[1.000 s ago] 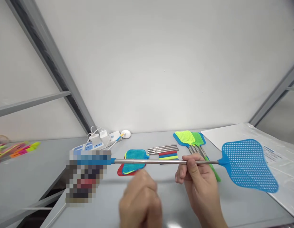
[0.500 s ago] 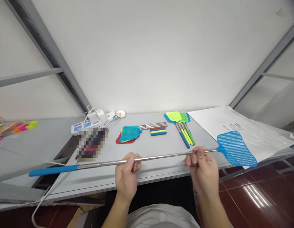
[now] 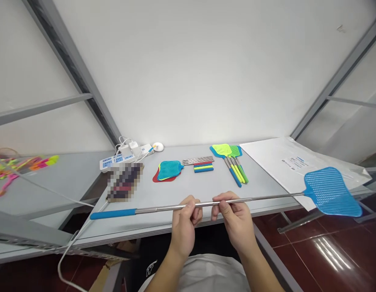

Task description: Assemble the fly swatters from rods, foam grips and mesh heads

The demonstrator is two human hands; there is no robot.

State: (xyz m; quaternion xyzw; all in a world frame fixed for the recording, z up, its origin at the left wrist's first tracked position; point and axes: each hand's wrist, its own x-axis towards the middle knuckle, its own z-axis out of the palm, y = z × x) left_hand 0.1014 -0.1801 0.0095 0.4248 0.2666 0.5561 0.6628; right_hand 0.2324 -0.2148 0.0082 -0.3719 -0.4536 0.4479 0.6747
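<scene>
A long telescopic fly swatter (image 3: 332, 192) lies across both hands above the table's front edge, its metal rod stretched out. Its blue grip points left and its blue mesh head points right. My left hand (image 3: 185, 223) is closed around the rod left of centre, thumb on top. Close beside it, my right hand (image 3: 235, 219) pinches the same rod. Behind them on the table are a stack of loose swatter heads (image 3: 169, 170), several metal rods (image 3: 197, 160), coloured grips (image 3: 203, 167) and a bunch of assembled swatters (image 3: 233, 162).
A white plastic bag (image 3: 273, 162) covers the table's right side. A power strip (image 3: 116, 161) with plugs and cables stands at the back left, near a blurred-out item (image 3: 125, 182). Bright coloured items (image 3: 29, 166) lie on the left surface. Grey metal posts (image 3: 84, 77) frame the table.
The swatter has shifted to the right. My hands have come closer together, the right one sliding left along the rod away from the mesh head. The view has turned slightly.
</scene>
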